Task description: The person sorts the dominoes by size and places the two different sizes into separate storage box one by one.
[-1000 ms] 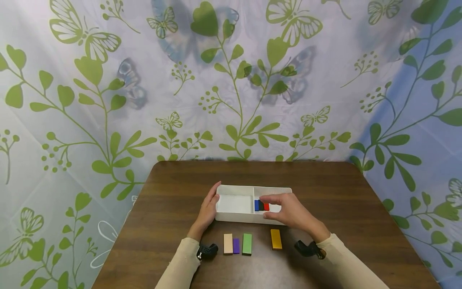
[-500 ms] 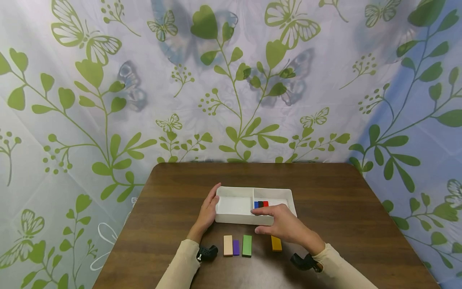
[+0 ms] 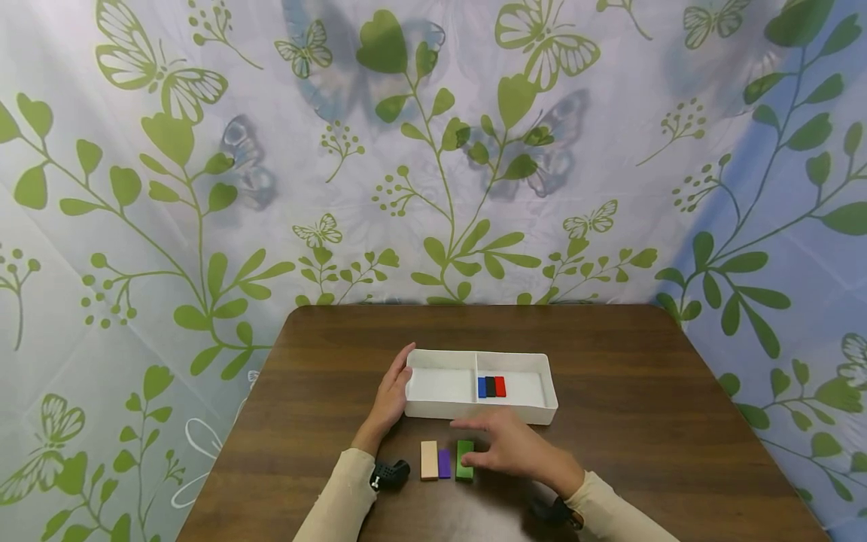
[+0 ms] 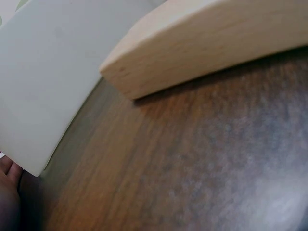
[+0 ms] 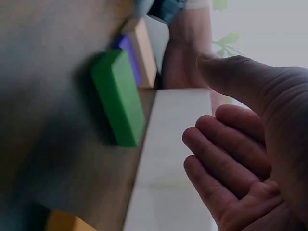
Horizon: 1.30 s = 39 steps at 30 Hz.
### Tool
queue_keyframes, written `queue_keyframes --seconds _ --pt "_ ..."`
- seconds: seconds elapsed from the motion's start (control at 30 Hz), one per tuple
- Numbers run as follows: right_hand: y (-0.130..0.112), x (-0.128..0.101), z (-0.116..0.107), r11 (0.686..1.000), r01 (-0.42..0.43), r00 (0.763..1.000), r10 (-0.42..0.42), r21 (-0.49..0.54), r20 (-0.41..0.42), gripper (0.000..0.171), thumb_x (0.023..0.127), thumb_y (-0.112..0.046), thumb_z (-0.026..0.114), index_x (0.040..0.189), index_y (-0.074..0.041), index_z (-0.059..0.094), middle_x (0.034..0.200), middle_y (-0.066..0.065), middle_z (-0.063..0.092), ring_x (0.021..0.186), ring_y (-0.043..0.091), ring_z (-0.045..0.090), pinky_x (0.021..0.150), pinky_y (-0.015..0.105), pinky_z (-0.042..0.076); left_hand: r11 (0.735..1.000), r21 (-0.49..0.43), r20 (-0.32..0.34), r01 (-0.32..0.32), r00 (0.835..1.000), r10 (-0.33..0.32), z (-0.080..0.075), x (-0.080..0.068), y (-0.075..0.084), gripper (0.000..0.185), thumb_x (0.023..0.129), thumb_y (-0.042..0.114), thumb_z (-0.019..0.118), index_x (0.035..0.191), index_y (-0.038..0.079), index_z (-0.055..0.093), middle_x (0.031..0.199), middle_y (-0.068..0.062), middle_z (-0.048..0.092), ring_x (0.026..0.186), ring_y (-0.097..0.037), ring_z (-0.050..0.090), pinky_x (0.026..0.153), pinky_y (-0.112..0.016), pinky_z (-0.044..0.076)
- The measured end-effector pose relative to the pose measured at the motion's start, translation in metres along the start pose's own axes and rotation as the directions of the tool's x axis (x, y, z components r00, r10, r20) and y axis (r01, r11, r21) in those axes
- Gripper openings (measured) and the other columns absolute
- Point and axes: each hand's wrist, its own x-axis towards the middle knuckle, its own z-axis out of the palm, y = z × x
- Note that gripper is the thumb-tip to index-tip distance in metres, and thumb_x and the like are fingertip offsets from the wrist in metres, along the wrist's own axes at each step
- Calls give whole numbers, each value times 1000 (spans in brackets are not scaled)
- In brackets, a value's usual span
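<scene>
Hovering my loose, empty right hand over the green block before the tray, I judged it light, rigid; pinch its long sides.

My head camera looks forward and down over the whole table. My wrist cameras sit low and close: both catch the tray, and the right also sees the green block.
</scene>
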Motion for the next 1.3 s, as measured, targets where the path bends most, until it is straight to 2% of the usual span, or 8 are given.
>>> queue_keyframes --seconds 0.1,0.27,0.5,0.63,0.9,1.13,1.3 --pt "0 1 10 999 42 999 -42 -16 6 51 90 -27 93 135 -8 78 128 3 82 103 12 77 89 28 63 1000 7 8 0 1000 0 -1 0 0 52 119 11 34 171 9 36 181 -14 28 168 -39 22 134 -67 18" --pt "-2 2 25 996 87 996 -88 -13 -29 50 88 -24 93 133 -7 78 128 2 82 107 11 77 92 28 63 1000 -9 -2 -2 1000 2 0 1 -1 51 120 11 35 171 11 38 181 -13 29 169 -36 23 135 -64 17" --pt "-1 -1 39 998 36 999 -36 49 -10 50 91 -26 91 137 -11 76 129 -1 81 102 5 73 92 28 63 1000 -24 -6 -2 1000 2 0 3 -3 51 120 12 34 170 12 40 181 -12 30 169 -35 23 136 -64 16" --pt "-1 -2 45 999 29 1000 -29 46 -9 52 92 -28 91 139 -12 75 131 -2 80 106 5 74 93 30 64 1000 -24 -5 -1 1000 1 1 2 -4 51 120 11 33 170 11 39 181 -13 29 169 -35 21 136 -64 16" --pt "-4 -3 53 996 69 997 -70 -56 -19 51 92 -27 90 138 -10 76 132 0 80 114 11 77 99 35 64 999 -34 5 -6 1000 6 0 1 -5 51 119 10 34 170 10 39 181 -14 29 170 -37 20 135 -65 15" --pt "-5 -3 58 984 104 993 -110 -147 -31 48 92 -27 90 135 -11 77 130 0 80 116 15 77 101 37 63 1000 -16 4 6 1000 -6 0 1 -5 51 120 13 34 171 16 39 181 -9 29 169 -35 21 136 -64 17" --pt "-4 -3 62 978 111 992 -119 -175 -33 46 91 -25 91 133 -12 78 130 0 80 120 20 76 104 42 63 1000 -20 6 17 1000 -17 0 1 -6 52 120 13 34 172 15 37 182 -7 28 170 -34 21 136 -63 16"
